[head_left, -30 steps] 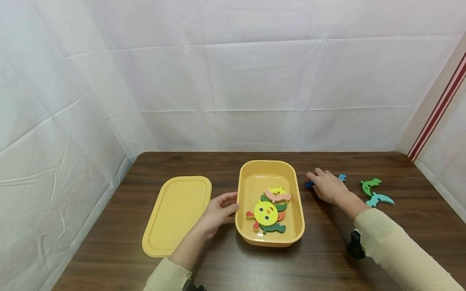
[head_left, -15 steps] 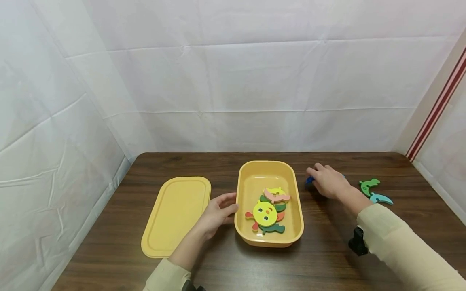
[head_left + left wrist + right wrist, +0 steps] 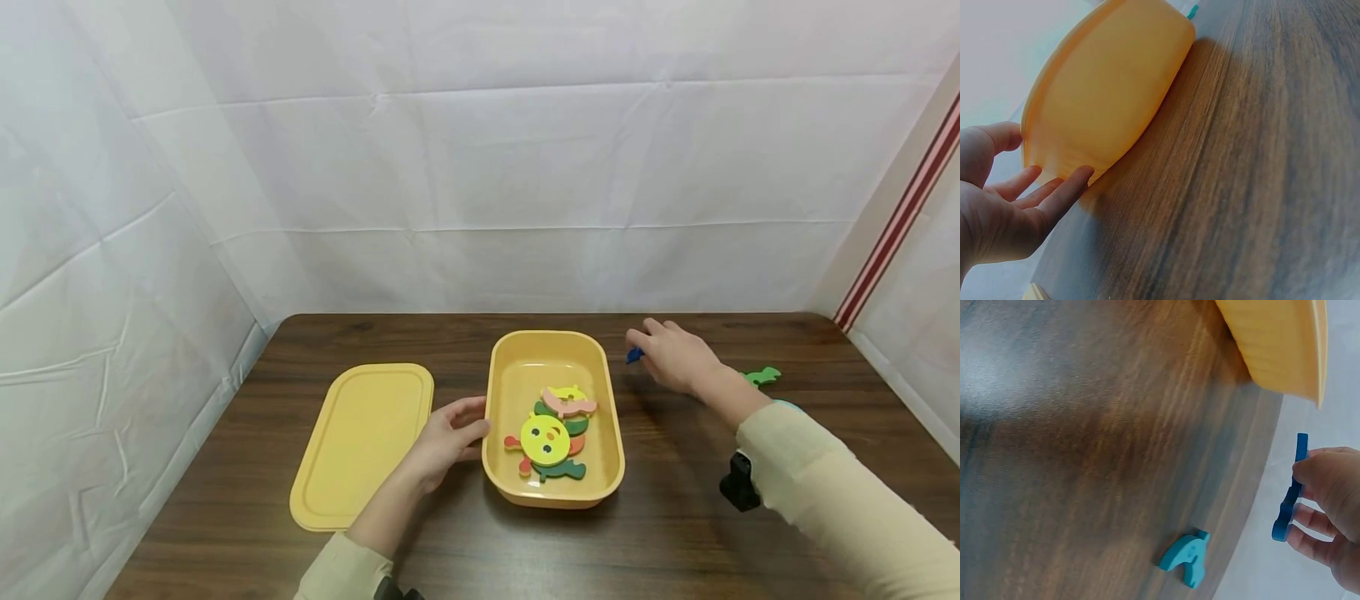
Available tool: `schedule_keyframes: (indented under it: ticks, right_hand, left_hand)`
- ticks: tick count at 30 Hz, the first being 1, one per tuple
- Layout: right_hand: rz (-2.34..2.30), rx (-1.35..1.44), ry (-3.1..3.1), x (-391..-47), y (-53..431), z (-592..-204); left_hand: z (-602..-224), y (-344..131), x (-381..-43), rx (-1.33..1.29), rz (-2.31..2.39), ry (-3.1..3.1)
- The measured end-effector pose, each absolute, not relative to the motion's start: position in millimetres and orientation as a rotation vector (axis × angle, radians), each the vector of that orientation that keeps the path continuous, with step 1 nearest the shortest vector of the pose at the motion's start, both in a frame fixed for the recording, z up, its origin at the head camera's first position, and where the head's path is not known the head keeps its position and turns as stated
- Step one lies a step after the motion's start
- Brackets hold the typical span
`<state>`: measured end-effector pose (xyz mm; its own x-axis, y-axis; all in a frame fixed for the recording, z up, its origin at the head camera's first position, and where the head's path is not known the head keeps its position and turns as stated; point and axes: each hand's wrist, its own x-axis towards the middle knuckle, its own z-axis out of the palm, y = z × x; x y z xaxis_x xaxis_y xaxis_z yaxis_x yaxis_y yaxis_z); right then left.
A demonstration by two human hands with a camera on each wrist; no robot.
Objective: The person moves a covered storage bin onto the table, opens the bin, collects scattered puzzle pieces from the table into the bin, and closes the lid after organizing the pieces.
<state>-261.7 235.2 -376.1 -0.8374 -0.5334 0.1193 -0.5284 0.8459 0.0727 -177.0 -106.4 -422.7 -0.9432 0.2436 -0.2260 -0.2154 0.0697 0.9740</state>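
Right hand [image 3: 677, 358] pinches a slim, wavy blue piece [image 3: 1289, 502], the table [image 3: 667, 500] edge just beyond it; a gap leftward precedes the yellow tub [image 3: 555, 502], touched by the loose-fingered left hand [image 3: 447, 439].

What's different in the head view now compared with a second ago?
The right hand has moved away from the person, toward the table's far edge, carrying the dark blue piece with it, pinched and apparently lifted. Its arm now hides more of the green piece and the light blue piece. Unchanged: the left hand against the yellow box, its contents, and the yellow lid.
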Motion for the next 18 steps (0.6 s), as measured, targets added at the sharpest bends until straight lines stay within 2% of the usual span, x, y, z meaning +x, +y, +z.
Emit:
schedule_keyframes:
  ticks: [18]
  right_hand:
    - [-0.077,0.896,-2.849,-261.5,214.6,-351.1]
  left_hand:
    - [-421.1,-105.5,-176.8,0.031,1.955,2.024]
